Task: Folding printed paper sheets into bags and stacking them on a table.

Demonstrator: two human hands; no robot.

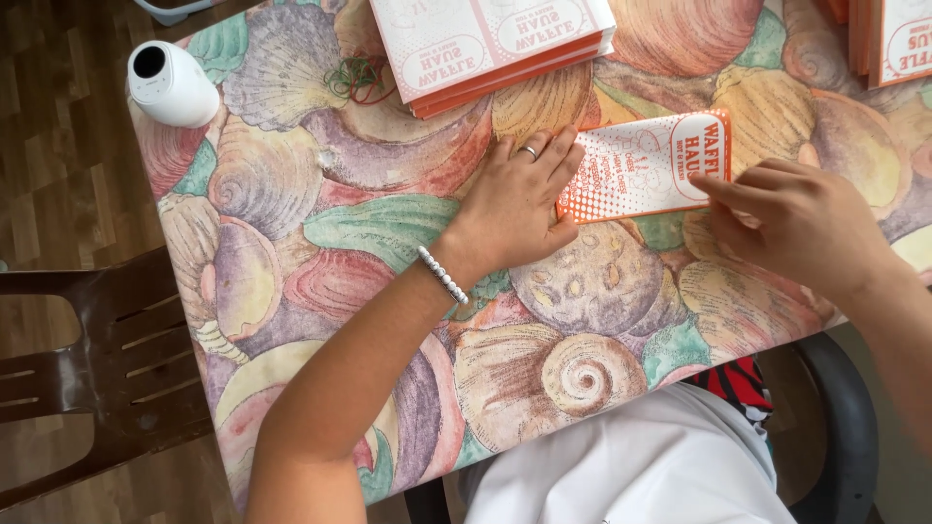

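1. Lying flat on the shell-patterned tablecloth (320, 223): a thin orange-and-white printed card (636, 170), below a stack of the same cards (490, 44)
2. Left hand (515, 209) spread flat, fingers open, pinning the card's left end
3. Right hand (801, 218) pinching the right edge between narrowed fingertips
4. Probably light, bendy, easily creased (paperboard, seemingly); best held by the edges
5. Off to the left: small white camera-like device (170, 85), rubber bands (357, 78)

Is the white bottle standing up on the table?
No, the white bottle lies on its side near the table's corner.
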